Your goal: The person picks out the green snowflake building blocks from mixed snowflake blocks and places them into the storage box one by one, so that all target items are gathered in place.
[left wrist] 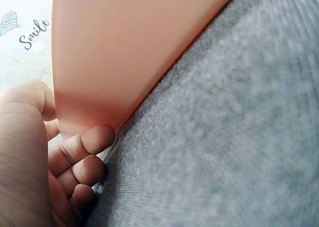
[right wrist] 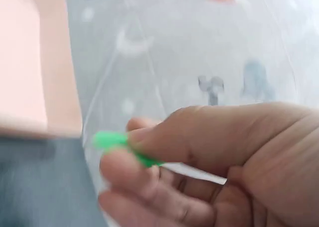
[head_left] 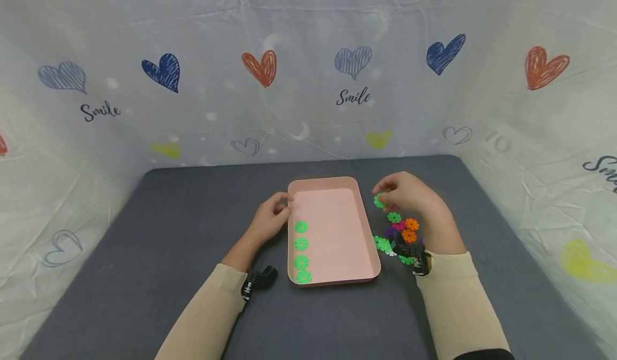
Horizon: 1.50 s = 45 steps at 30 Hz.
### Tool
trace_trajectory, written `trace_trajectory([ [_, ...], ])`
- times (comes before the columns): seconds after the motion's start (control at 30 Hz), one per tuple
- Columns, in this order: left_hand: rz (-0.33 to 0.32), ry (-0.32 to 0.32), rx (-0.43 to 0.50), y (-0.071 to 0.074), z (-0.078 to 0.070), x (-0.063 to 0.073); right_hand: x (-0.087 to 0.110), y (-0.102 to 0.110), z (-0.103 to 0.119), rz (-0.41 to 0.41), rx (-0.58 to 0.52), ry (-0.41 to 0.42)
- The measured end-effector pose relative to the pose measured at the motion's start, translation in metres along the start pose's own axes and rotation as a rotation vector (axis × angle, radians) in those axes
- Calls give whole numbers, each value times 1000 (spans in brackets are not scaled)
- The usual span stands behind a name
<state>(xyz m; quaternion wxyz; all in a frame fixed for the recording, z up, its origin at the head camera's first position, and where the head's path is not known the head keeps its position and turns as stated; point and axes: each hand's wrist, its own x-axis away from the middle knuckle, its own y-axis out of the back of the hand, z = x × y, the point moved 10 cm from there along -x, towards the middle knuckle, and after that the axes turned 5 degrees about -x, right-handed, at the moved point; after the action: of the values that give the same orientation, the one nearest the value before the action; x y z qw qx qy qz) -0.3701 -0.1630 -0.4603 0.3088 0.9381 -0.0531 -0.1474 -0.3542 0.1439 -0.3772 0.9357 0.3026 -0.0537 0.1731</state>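
Observation:
My right hand (head_left: 407, 193) pinches a green flower-shaped disc (head_left: 378, 200) between thumb and fingertips, to the right of the pink tray (head_left: 363, 215). Seen from the right wrist, the disc (right wrist: 110, 139) is edge-on and slightly blurred. At the tray's left side, my left hand (head_left: 268, 218) holds the rim near the far corner. The left wrist view shows its fingers (left wrist: 97, 138) curled against the outer wall of the tray (left wrist: 109, 48), with the thumb at the rim. A column of green discs (head_left: 301, 244) lies along the tray's left side.
Beside the tray's right wall lies a loose group of flower-shaped discs: green (head_left: 394, 217), orange (head_left: 412, 224), pink and purple ones, partly hidden by the right wrist. Everything stands on a dark grey cloth (head_left: 193, 215). A printed white curtain (head_left: 308, 119) rises behind and at both sides.

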Motion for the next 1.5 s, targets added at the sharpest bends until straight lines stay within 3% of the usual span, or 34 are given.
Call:
trace_trajectory([
  [0.2, 3, 4, 3, 3, 1, 0, -27, -28, 54, 0, -8, 87],
  [0.37, 2, 3, -10, 2, 1, 0, -52, -71, 76, 50, 140, 145],
  [0.47, 7, 3, -8, 1, 0, 0, -67, -98, 78, 82, 301, 145],
  [0.6, 9, 0, 5, 0, 0, -1, -87, -130, 68, 133, 405, 96],
  [0.7, 15, -3, 9, -1, 0, -2, -100, -145, 62, 134, 375, 80],
  [0.87, 25, -7, 12, -1, -1, -2, -109, -152, 60, 80, 289, 74],
  [0.97, 23, 0, 8, 0, 0, -1, -101, -150, 62, 94, 228, 86],
  [1.07, 26, 2, 12, -3, 0, 0, -82, -137, 64, 137, 238, 121],
  [1.13, 25, 1, 14, -4, -1, 0, -65, -119, 65, 148, 255, 154],
  [1.23, 4, -5, 13, -2, -3, -1, -41, -84, 58, 101, 263, 155],
  [1.4, -13, -8, -5, 1, -2, -1, -9, -23, 13, -74, 251, 72],
  [1.5, -7, -3, -3, 1, 1, -1, -1, -4, -21, -130, 297, -16],
])
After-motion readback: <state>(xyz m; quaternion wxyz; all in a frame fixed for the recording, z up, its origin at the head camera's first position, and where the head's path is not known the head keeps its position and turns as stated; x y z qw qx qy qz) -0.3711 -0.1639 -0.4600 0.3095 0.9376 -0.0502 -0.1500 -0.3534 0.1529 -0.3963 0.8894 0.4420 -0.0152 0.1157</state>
